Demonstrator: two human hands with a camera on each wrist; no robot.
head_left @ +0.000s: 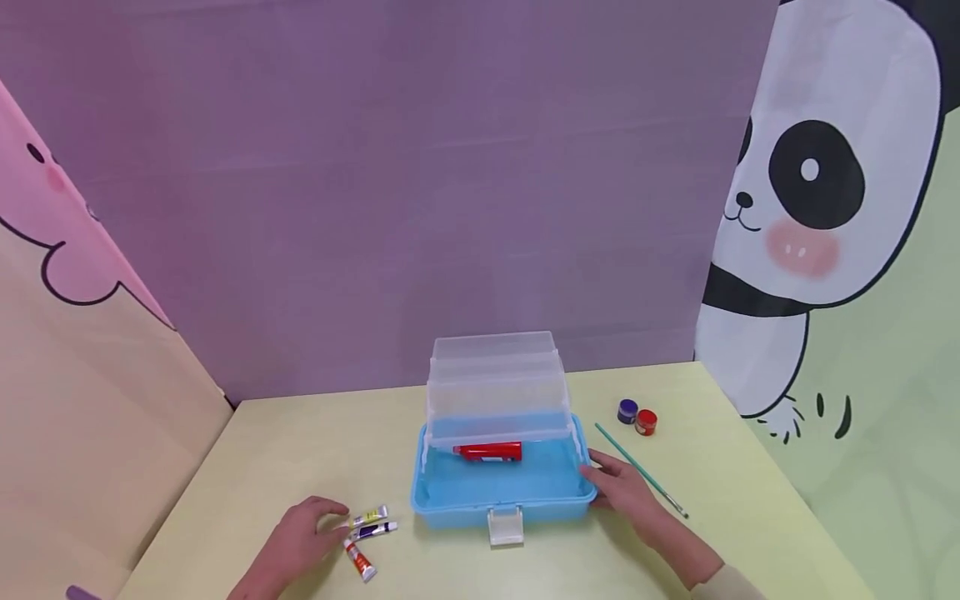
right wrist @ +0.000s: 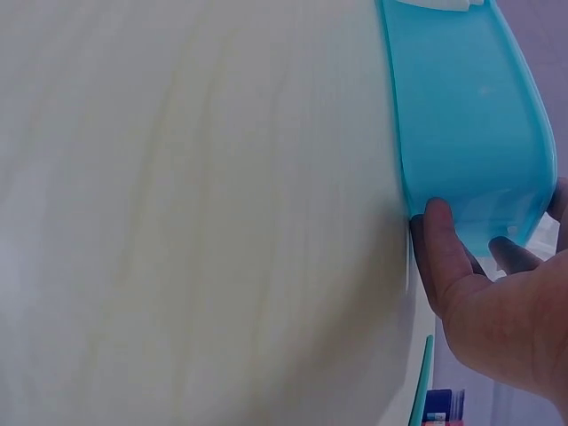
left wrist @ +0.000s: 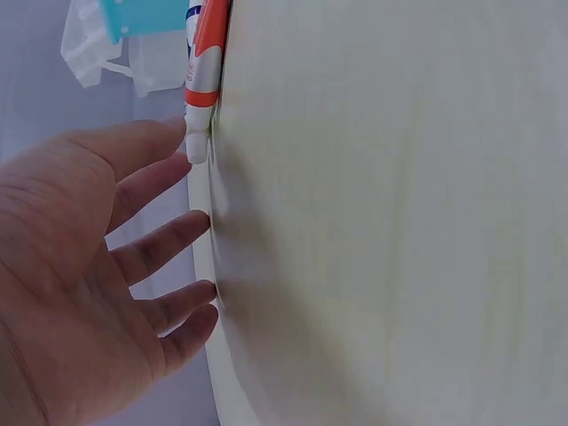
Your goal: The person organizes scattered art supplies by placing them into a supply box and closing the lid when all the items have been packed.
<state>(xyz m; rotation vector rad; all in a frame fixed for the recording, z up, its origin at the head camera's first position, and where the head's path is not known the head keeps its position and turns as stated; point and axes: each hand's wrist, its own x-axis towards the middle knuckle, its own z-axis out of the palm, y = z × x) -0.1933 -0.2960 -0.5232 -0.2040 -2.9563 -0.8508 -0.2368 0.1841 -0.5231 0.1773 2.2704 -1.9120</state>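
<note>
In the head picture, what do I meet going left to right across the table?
Left hand, three small tubes (yellow, purple, orange), open blue plastic box, round purple jar, round red jar.

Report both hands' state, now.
Left hand: open, close to the paint tubes.
Right hand: closed, holding the blue box by its right side.

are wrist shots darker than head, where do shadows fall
Head view: brightest, faint shadow beside the left hand; left wrist view: dimmer, soft shadow on the table; right wrist view: also dim, broad soft shadow by the right hand.
</note>
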